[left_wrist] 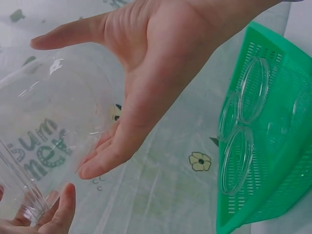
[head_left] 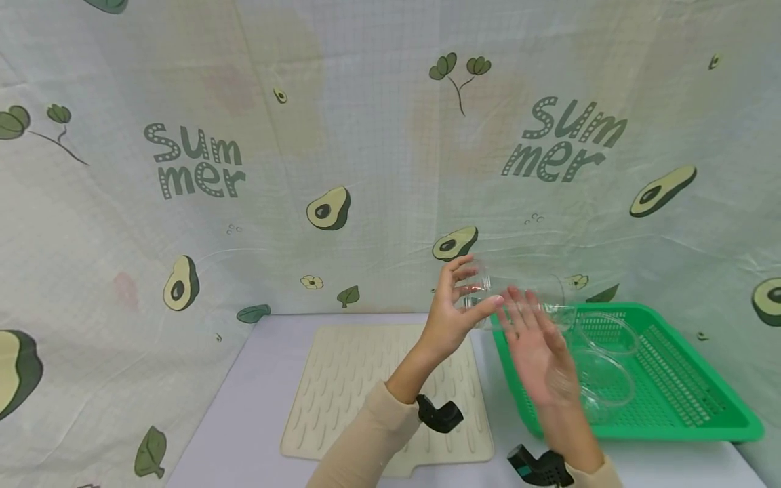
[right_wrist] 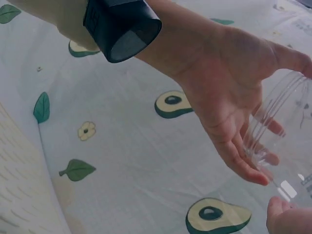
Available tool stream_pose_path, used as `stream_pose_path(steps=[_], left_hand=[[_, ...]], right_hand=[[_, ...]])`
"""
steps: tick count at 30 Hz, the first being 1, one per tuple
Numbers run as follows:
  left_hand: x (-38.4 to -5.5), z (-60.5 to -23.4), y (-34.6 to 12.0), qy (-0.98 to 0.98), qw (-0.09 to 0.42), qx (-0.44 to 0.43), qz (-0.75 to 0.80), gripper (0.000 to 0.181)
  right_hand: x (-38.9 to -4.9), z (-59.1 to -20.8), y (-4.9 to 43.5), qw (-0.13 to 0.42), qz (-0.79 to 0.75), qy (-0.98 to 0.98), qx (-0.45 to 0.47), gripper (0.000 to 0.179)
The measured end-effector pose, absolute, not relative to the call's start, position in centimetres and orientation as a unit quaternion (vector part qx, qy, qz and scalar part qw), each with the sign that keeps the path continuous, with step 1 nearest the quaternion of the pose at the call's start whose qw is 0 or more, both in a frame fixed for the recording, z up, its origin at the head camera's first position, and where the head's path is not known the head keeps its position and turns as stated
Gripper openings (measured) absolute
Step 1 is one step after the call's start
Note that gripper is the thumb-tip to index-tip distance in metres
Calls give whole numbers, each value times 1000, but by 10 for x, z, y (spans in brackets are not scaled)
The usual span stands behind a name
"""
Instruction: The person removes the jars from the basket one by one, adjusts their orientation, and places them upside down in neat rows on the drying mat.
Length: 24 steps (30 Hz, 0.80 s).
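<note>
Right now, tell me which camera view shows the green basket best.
The head view: it takes in nearly the whole green basket, though the right hand covers part. The left wrist view shows it slanted, cut off by the right edge; the right wrist view, none of it.

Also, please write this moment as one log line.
left hand: holds clear container; right hand: fingers extended beside it; green basket: clear round pieces inside

There's the pale cloth backdrop [head_left: 378, 122] spanning the rear, scattered with printed avocados [head_left: 328, 209], leaves [head_left: 348, 295] and "summer" lettering [head_left: 195, 159], twice over! Down below, the whitish surface [head_left: 238, 420] carries a cream ridged mat [head_left: 342, 386], lying flat. And just to its right, a green slotted basket [head_left: 665, 432], clear round pieces [left_wrist: 253, 90] clustered at one side!
</note>
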<state>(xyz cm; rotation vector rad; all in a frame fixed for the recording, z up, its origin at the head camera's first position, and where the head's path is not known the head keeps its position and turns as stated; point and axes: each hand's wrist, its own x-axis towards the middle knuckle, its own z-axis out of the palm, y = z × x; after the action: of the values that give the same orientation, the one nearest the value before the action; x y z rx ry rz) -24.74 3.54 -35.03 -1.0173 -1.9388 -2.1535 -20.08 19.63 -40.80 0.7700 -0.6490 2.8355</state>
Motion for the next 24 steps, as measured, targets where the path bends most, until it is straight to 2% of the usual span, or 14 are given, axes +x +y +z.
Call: stream_pose_path(steps=[3,9,15,24], left_hand=[[-249,-351,34,-622,33,-330,-709,71],[-251,-352,30,-619,26,-330,-712,71],[-252,-354,27,-622,17,-327,-711,71],[-253,-353,20,-637,15,-335,-694,77]], right_hand=[[-202,-405,191,66,951,-193,232,79],[-203,-403,185,77,960,-165,213,61],[-205,-404,181,101,958,-169,206,52],[-211,-408,181,83,951,-146,261,40]])
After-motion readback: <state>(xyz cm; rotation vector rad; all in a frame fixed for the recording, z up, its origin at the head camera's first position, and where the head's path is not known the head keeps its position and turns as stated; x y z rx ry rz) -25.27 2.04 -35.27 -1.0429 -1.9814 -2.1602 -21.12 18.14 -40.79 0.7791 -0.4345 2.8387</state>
